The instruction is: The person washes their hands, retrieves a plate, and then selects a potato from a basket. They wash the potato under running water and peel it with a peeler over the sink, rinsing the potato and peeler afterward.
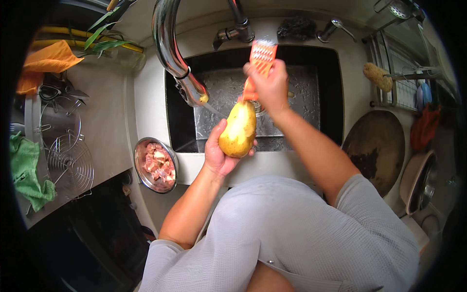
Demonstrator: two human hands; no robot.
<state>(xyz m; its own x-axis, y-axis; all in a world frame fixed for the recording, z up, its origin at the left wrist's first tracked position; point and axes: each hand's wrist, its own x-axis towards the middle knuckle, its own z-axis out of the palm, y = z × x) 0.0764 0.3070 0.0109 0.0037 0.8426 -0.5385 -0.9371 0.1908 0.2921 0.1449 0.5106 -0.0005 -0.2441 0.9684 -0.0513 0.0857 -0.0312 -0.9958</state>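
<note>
A large, pear-shaped yellow potato [238, 129], partly peeled with some brown-flecked skin left, rests in my left hand [215, 151] over the sink's near side. My right hand [271, 85] grips an orange peeler with a grater plate [263, 56]. The tool is blurred, and its lower end is at the potato's top. Just left of the potato, a thin stream of water runs from the chrome faucet spout [189, 84]. A bit of yellow peel [203, 98] sticks to the spout's tip. Below both hands lies the wet steel sink [304, 95].
A steel bowl [173, 157] of raw meat chunks stands left of the sink. Wire racks [71, 157] and a green cloth [27, 171] are farther left. On the right are a round wooden cutting board [379, 146] and a dish rack [399, 69].
</note>
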